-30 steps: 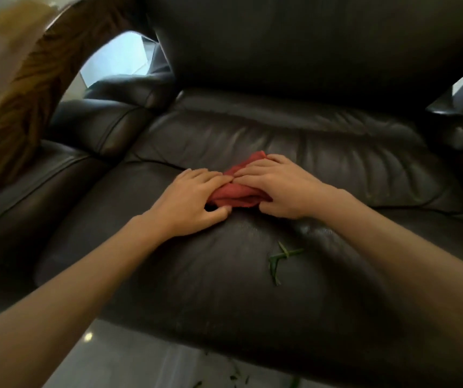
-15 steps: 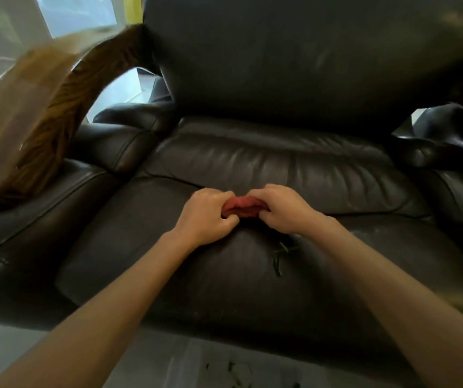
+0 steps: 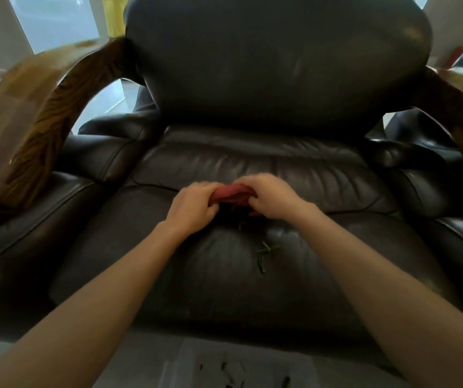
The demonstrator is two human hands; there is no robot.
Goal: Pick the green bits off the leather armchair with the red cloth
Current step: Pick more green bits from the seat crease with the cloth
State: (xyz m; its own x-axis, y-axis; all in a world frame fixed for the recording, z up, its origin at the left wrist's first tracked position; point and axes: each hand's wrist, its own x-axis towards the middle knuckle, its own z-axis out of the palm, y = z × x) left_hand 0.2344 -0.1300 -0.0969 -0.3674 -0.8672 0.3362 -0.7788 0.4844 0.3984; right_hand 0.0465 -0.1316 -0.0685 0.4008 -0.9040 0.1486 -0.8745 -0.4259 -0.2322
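- Two bare forearms enter from the lower corners of the frame, with no sleeves visible anywhere along them
- The left hand [image 3: 194, 204] wears no glove, ring or watch, and its wrist is uncovered
- The right hand [image 3: 270, 196] is likewise ungloved, with no jewellery or band at the wrist
- Both hands are slightly blurred, so fingernails cannot be made out

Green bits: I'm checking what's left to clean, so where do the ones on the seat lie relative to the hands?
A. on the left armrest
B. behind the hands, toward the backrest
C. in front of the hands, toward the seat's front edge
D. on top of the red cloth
C: the green bits lie on the seat nearer the camera than the left hand and right hand, which hold the red cloth.
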